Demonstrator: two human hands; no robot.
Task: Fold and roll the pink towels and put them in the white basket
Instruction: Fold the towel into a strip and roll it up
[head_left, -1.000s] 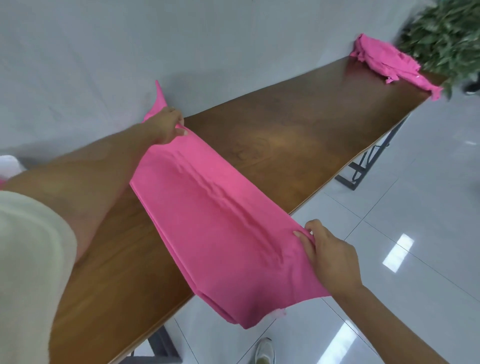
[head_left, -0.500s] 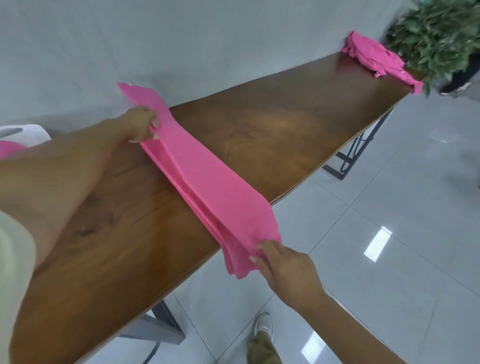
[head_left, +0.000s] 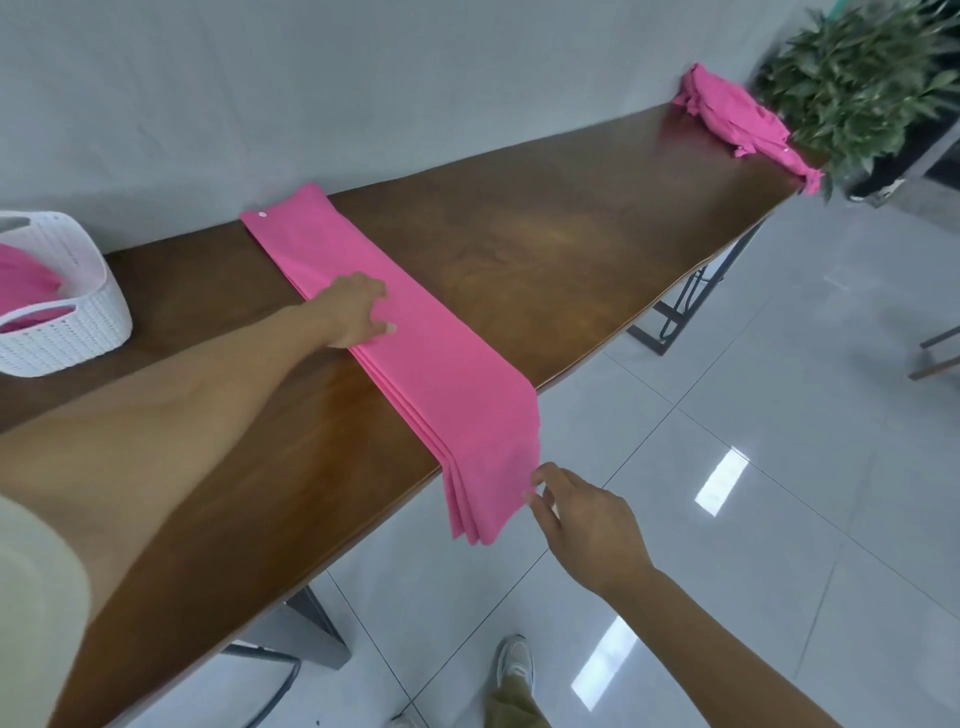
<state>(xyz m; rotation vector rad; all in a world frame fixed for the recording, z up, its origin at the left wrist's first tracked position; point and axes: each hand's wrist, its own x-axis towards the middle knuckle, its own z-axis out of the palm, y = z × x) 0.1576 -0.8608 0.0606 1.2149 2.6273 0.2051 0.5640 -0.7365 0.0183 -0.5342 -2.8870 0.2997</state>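
A pink towel (head_left: 415, 353), folded into a long narrow strip of several layers, lies across the brown table (head_left: 545, 244). Its far end reaches the wall and its near end hangs over the front edge. My left hand (head_left: 353, 312) rests flat on the middle of the strip with fingers spread. My right hand (head_left: 576, 514) hovers beside the hanging end, fingers relaxed, fingertips just at the towel's edge and holding nothing. The white basket (head_left: 78, 322) stands at the table's left end with a pink towel (head_left: 26, 283) inside.
A heap of unfolded pink towels (head_left: 727, 114) lies at the far right end of the table, beside a green plant (head_left: 857, 78). A grey wall runs behind the table. Shiny tiled floor (head_left: 753, 467) lies to the right, where my shoe (head_left: 514, 662) shows.
The towel, held stretched between both hands, was folded into a narrow strip and laid on the table. My left hand moved from the far end to its middle. My right hand released the near end.
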